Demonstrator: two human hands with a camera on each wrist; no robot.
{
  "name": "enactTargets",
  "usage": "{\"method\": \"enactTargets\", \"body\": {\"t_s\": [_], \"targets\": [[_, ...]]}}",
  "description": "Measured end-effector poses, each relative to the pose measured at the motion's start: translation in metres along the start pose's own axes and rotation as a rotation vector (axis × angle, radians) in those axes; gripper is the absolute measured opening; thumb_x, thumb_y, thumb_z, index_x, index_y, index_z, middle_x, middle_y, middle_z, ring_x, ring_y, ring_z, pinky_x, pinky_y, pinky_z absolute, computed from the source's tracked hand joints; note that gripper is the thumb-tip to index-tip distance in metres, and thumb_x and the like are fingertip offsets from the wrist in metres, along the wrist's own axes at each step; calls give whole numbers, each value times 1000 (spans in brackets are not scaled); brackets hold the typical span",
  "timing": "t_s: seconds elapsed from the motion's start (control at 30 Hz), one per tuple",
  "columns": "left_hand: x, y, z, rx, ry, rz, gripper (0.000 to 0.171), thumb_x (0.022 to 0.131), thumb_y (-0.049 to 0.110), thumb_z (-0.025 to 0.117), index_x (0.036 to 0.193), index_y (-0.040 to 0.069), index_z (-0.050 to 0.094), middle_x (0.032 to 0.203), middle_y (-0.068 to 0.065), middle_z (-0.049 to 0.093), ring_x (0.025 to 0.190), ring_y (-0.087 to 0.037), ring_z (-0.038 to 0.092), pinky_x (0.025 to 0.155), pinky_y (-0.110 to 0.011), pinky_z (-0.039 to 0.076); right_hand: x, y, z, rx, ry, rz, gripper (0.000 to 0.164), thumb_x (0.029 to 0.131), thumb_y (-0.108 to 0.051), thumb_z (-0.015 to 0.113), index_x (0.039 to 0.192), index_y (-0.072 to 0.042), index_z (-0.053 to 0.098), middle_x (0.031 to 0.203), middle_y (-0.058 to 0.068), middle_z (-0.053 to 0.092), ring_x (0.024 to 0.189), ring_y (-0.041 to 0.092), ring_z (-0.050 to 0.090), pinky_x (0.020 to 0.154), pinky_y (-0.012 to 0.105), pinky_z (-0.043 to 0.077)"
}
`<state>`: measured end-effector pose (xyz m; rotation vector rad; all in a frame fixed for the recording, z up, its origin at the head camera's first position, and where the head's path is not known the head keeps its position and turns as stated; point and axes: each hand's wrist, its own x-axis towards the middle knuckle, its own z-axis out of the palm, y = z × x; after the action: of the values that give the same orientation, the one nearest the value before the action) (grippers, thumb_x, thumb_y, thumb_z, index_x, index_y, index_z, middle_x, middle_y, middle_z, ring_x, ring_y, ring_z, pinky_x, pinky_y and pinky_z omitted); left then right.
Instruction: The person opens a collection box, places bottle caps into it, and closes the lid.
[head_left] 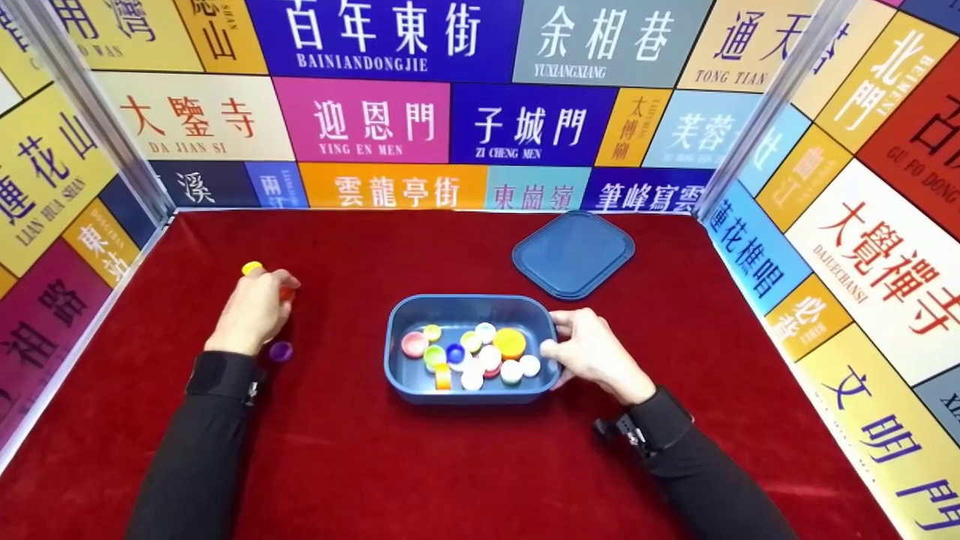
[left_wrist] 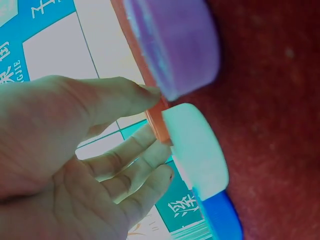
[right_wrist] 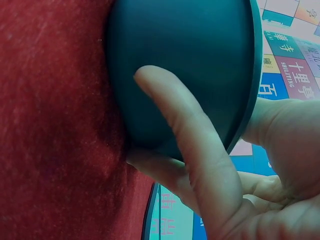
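Observation:
On the left, in the head view, my left hand (head_left: 251,311) reaches down and pinches an orange-red bottle cap (left_wrist: 158,122) between thumb and fingers. A yellow cap (head_left: 252,267) lies just beyond its knuckles, and a purple cap (head_left: 280,352) is near the wrist. Pale (left_wrist: 197,150) and blue (left_wrist: 222,217) caps show close to the fingertips in the left wrist view. My right hand (head_left: 596,352) grips the right end of a blue plastic box (head_left: 405,307), thumb at the rim and fingers spread along the outer wall. Inside the box lie several coloured caps (head_left: 509,343).
A blue lid (head_left: 574,255) lies flat behind the box, toward its right. Red cloth (head_left: 337,465) covers the table. Printed panels (head_left: 375,120) with large characters stand along the back and both sides.

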<state>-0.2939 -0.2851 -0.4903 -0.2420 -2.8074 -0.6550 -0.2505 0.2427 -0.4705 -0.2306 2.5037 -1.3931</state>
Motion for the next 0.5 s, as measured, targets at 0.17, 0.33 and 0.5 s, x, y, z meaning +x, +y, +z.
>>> {"method": "enactTargets", "body": {"t_s": [0.17, 0.33, 0.5], "targets": [[0, 6, -3, -11, 4, 4, 25, 101, -5, 73, 125, -10, 80, 112, -33, 78, 107, -53, 67, 98, -67, 64, 0, 0, 0, 5, -4, 6, 55, 102, -6, 78, 156, -8, 73, 133, 20, 85, 93, 30, 90, 65, 45, 74], [0, 14, -6, -24, 12, 13, 26, 101, -5, 74, 126, -9, 79, 112, -34, 76, 107, -52, 66, 98, -66, 65, 0, 0, 0, 10, -4, 13, 54, 102, -6, 77, 156, -8, 73, 133, 20, 85, 94, 30, 90, 66, 45, 74], [0, 24, -10, -32, 8, 27, 28, 101, -5, 75, 129, -10, 78, 117, -36, 72, 110, -52, 67, 99, -67, 66, 0, 0, 0, 13, 0, 7, 54, 100, -5, 75, 154, -7, 74, 130, 20, 85, 91, 31, 90, 64, 46, 74]]}}
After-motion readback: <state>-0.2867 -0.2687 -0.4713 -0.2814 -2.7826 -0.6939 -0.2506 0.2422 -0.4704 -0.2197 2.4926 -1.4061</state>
